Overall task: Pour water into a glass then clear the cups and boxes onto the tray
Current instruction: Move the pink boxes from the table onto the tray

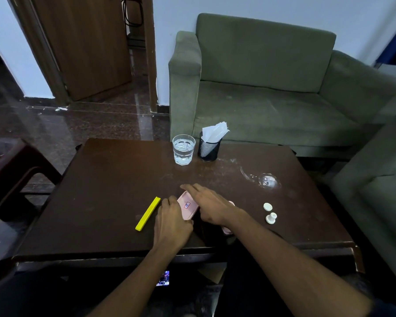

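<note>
On the dark bench (105,179) both hands meet at a pink box (188,208). The left hand (173,225) grips its near edge, and the right hand (212,208) lies flat over its far side, fingers spread. A yellow stick (148,213) lies just left. Farther back a glass (183,149) of water stands beside a mesh cup (209,147) of tissues. Two small white pieces (269,212) sit to the right.

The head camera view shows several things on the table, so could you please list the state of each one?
Glass: upright, partly filled with water.
Mesh holder: upright, white paper sticking out.
Pink box: tilted, held between both hands.
Left hand: gripping the box's near edge.
Right hand: flat, fingers extended over the box.
Yellow stick: lying flat, untouched.
Two white caps: loose on the table.
Door: ajar.
</note>
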Available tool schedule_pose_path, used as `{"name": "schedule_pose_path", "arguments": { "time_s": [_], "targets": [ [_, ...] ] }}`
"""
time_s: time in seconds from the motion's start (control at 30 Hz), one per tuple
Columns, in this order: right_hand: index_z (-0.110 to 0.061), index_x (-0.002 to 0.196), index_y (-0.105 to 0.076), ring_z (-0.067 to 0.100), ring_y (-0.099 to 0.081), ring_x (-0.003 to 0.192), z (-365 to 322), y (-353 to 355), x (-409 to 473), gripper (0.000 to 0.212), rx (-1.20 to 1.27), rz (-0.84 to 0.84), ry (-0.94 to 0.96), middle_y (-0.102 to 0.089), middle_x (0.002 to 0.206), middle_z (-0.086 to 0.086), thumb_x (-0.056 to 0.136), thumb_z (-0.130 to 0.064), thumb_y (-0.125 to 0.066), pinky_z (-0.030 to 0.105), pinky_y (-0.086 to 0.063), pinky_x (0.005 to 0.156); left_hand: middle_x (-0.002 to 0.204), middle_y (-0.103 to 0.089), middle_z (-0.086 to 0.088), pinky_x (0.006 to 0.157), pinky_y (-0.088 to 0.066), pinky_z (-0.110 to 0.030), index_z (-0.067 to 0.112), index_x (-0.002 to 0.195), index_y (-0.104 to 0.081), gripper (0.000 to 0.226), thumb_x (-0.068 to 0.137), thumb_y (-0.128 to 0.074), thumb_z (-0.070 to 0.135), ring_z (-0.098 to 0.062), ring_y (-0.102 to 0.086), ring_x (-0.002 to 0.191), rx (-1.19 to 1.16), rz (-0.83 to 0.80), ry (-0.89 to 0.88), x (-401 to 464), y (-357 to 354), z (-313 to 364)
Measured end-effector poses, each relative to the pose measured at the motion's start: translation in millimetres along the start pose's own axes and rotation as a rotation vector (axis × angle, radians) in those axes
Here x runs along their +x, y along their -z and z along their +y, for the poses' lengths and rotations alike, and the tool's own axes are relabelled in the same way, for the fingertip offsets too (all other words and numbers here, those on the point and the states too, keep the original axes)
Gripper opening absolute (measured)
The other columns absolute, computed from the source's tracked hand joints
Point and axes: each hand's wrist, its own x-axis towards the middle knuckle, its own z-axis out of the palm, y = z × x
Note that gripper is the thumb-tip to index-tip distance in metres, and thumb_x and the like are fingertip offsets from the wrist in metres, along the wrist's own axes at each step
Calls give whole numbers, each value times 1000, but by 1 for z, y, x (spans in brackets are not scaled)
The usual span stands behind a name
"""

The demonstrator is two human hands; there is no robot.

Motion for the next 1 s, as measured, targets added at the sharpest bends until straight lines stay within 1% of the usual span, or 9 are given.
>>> {"name": "schedule_pose_path", "arguments": {
  "time_s": [0.1,0.2,0.3,0.47,0.57,0.7,0.8,0.9,1.0],
  "targets": [
    [-29,151,-31,34,-58,118,0,1,-1,90,27,21,15,-49,132,5,73,2,-65,44,-52,89,112,-59,-11,79,-48,-40,10,111,-52,48,78,-82,28,-34,-61,104,-3,7,-15,1,0,0],
    [-29,145,-38,34,-60,115,-2,4,-2,81,47,43,23,-51,128,5,74,0,-65,45,-53,89,112,-60,-12,80,-47,-40,9,112,-54,47,78,-82,26,-34,-61,103,-7,21,-41,4,5,2],
    [-28,145,-40,33,-59,119,-5,14,2,80,80,95,12,-51,129,5,74,3,-60,44,-52,94,108,-60,-13,78,-45,-42,8,110,-56,43,77,-81,23,-38,-62,100,-34,56,-76,10,19,5],
    [-25,149,-41,32,-53,130,-33,52,32,82,82,192,38,-52,139,8,74,3,-57,41,-47,106,110,-59,-13,86,-52,-48,11,114,-58,41,82,-77,27,-40,-62,105,-13,138,-119,31,77,8],
    [-19,150,-41,34,-54,126,-64,78,61,80,82,224,88,-53,133,12,75,0,-58,40,-46,104,113,-60,-16,89,-51,-50,10,117,-60,42,83,-79,26,-42,-60,109,-5,201,-126,48,121,-1],
    [-15,150,-41,37,-55,122,-122,107,104,78,86,275,172,-53,128,15,75,1,-59,42,-47,102,115,-62,-19,85,-49,-48,7,118,-61,47,79,-83,21,-43,-61,109,33,284,-117,67,186,-31],
    [-15,147,-44,35,-55,124,-173,120,133,76,98,291,259,-55,132,15,75,0,-60,42,-46,104,117,-62,-21,84,-48,-48,5,120,-61,51,78,-84,20,-43,-61,108,69,352,-95,73,234,-63],
    [-19,143,-47,32,-56,120,-216,127,157,69,101,305,340,-58,126,12,76,-10,-58,42,-46,102,116,-64,-20,85,-48,-48,5,120,-61,49,81,-82,26,-41,-61,108,78,433,-96,68,272,-90],
    [-21,140,-50,31,-57,116,-275,124,184,66,107,318,428,-60,122,10,75,-12,-55,44,-47,101,114,-64,-17,84,-49,-49,7,117,-61,45,84,-76,33,-39,-61,107,81,525,-61,53,313,-128]
  ]
}}
